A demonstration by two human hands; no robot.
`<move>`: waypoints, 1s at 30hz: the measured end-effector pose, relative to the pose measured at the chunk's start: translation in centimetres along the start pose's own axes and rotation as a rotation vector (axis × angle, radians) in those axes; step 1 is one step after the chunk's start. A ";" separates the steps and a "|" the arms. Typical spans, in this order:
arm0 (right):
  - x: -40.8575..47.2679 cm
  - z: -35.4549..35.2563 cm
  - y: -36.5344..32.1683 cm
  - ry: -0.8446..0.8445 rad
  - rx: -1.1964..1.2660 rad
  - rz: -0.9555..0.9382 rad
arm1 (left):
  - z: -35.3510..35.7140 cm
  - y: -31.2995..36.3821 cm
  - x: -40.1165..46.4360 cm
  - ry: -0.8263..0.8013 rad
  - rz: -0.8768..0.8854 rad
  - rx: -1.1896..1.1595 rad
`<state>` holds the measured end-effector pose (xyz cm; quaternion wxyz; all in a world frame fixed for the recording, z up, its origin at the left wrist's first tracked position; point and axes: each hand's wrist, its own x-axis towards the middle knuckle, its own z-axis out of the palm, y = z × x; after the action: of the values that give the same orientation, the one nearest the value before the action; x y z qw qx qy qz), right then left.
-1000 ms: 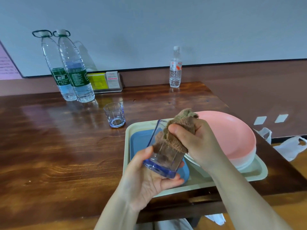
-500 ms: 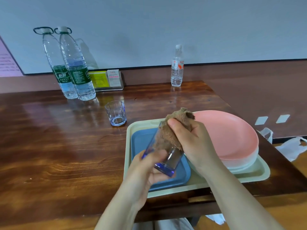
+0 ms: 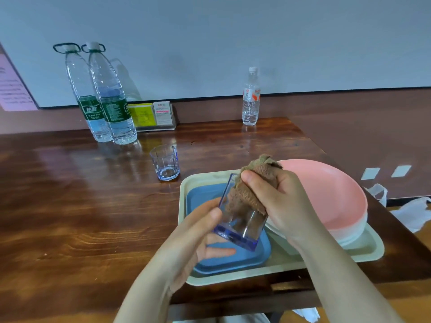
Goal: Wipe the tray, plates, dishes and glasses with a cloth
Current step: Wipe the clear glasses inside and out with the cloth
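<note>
Above the near half of a pale green tray (image 3: 370, 249), a person's left hand (image 3: 191, 241) grips a clear, blue-tinted glass (image 3: 242, 222) round its lower wall and thick base, thumb along the side toward the camera, fingers curled beneath. The glass is tilted, its mouth pointing up and away. The right hand (image 3: 279, 203) clamps a bunched brown cloth (image 3: 247, 194), pushing it down through the mouth so that cloth fills much of the inside while a tuft stands above the knuckles. Directly under the left hand, a blue rectangular plate (image 3: 233, 259) lies in the tray's left part, its near edge just inside the tray rim. Beyond the right hand, a stack of round plates, pink on top (image 3: 326, 197), fills the tray's right part, reaching close to the rim there. The tray's near rim runs just beside the front edge of the wooden table (image 3: 81, 206). Beyond and left of the left hand, well apart from it, a second glass (image 3: 165, 162) stands upright on bare wood. Farther back by the wall stand two large water bottles (image 3: 105, 99), touching, and a small bottle (image 3: 251, 99) stands far beyond the right hand. Broad open tabletop stretches left of the left hand.
</note>
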<state>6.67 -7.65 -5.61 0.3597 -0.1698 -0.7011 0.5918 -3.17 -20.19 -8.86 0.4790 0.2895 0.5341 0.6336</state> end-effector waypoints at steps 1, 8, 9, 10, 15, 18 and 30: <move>-0.1 0.1 0.0 0.009 -0.053 -0.004 | 0.5 0.2 -0.3 0.004 0.055 0.167; -0.4 0.9 -0.3 0.064 -0.490 -0.019 | 2.8 -2.0 0.0 0.511 0.558 1.056; -0.4 1.1 -0.3 0.072 -0.484 -0.026 | 2.6 -2.1 0.1 0.517 0.559 1.071; -0.3 1.1 -0.1 0.066 -0.441 -0.028 | 2.6 -1.9 0.0 0.504 0.504 1.018; 0.2 0.4 0.7 -0.020 0.011 0.046 | 2.5 -0.8 -0.3 0.197 0.066 0.043; 0.2 0.5 0.9 -0.080 0.246 0.067 | 2.2 -1.0 -0.7 -0.239 -0.130 -0.595; 0.3 2.2 1.4 0.246 -0.069 0.022 | 2.2 -1.4 -0.2 0.322 0.140 0.520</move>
<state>4.60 -8.66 -6.90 0.4307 -0.2610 -0.6697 0.5457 -0.71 -19.54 -9.58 0.2535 0.3345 0.7260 0.5447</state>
